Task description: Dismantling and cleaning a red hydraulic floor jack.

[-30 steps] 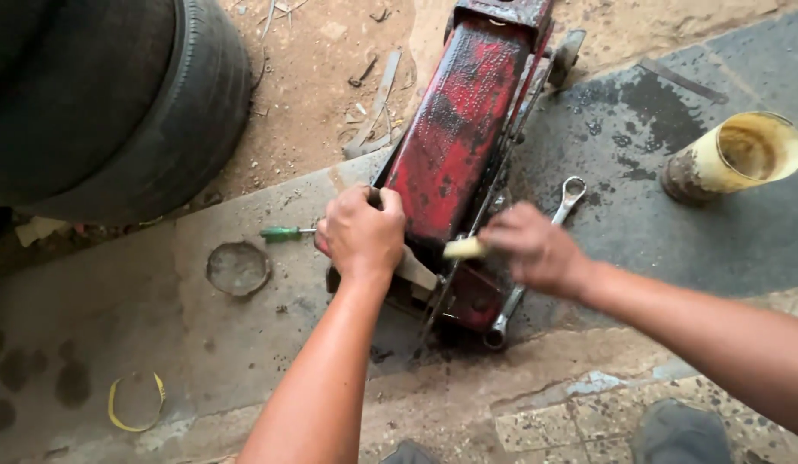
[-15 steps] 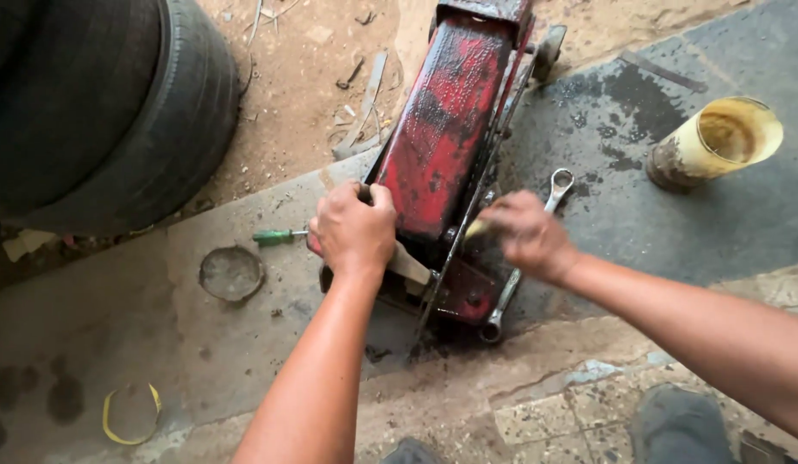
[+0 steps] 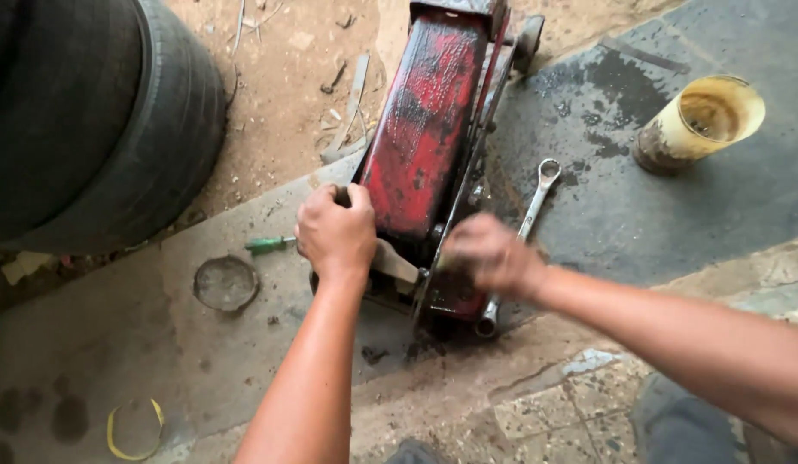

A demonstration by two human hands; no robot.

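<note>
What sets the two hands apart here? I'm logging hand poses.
The left hand is sharp in the picture and gripped on the left edge of the red floor jack; the right hand is blurred, down at the jack's near end beside the wrench. Whether the right holds anything is unclear. Both are bare and touch the jack.

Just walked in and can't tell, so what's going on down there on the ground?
A person is bent over a red floor jack lying on the concrete. The left hand grips the jack's near left edge, while the right hand, blurred, is at its near right side. A wrench lies right of the jack, a green screwdriver on its left. A tire stands at the left, and a dirty yellow container to the right.
</note>
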